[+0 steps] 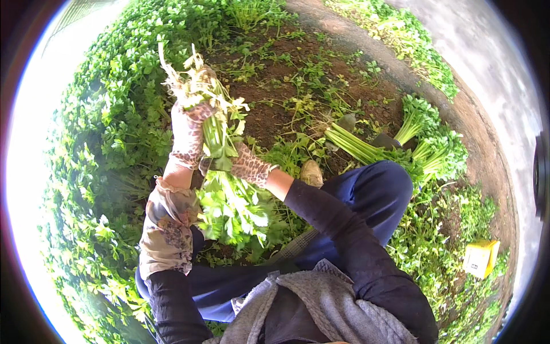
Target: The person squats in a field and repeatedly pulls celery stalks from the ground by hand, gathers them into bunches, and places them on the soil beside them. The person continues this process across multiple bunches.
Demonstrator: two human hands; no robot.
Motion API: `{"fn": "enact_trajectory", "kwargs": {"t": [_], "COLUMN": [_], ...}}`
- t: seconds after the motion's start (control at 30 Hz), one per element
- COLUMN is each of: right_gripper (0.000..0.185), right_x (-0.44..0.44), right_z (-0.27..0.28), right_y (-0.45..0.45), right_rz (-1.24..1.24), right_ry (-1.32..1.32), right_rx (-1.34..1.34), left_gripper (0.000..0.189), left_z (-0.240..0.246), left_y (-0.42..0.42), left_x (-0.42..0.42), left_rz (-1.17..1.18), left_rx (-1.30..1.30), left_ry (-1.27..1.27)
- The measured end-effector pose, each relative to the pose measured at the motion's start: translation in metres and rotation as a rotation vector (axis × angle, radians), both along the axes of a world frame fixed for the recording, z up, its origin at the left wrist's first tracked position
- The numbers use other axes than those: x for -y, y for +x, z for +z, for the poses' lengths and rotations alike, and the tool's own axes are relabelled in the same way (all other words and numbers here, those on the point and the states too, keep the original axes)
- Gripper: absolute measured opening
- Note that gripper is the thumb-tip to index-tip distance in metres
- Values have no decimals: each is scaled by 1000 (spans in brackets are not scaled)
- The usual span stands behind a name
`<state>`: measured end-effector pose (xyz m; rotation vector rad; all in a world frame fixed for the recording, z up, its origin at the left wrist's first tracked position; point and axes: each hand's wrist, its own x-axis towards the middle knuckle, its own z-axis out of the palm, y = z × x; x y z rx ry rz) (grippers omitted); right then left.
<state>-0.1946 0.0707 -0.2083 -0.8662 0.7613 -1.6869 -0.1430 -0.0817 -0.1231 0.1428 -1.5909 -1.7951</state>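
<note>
A bunch of celery (217, 133) is held up before me, its pale roots at the far end and its leaves hanging toward my lap. My left hand (188, 131), in a leopard-print glove, grips the stalks just below the roots. Lower down, my right hand (250, 164) in a matching glove closes around the bunch where stalks turn to leaf. Some fingers of both hands are hidden behind leaves and stalks. Loose leaves and limp stalks stick out near the root end.
Dense standing celery (107, 142) fills the left side. Cut celery bunches (359, 144) lie beyond my right knee (386, 180). A yellow box (480, 258) sits among plants at right. Brown soil (275, 116) with scattered leaves lies ahead; a shoe (311, 173) rests near the middle.
</note>
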Motion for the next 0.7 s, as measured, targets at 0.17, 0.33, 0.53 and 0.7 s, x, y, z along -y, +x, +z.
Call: {"fn": "enact_trajectory", "kwargs": {"t": [0.17,0.33,0.53,0.7], "right_gripper": [57,58,59,68], "right_x": [-10,-9,-25,-56], "right_z": [35,68,-40,-170], "right_y": [-6,-14,5,40], "right_rz": [-278,-307,-598,-959], "right_ry": [34,-131,208,-965], "right_rx": [-597,160,719,3453], "left_gripper": [106,83,44,43], "left_z": [-18,-97,-183,-209], "left_y": [42,127,159,142], "left_x": [6,-38,-94,-168], "left_rz": [-490,-445,-414,-466], "left_rx": [94,687,564,1125], "left_ry": [-133,388,80,195]}}
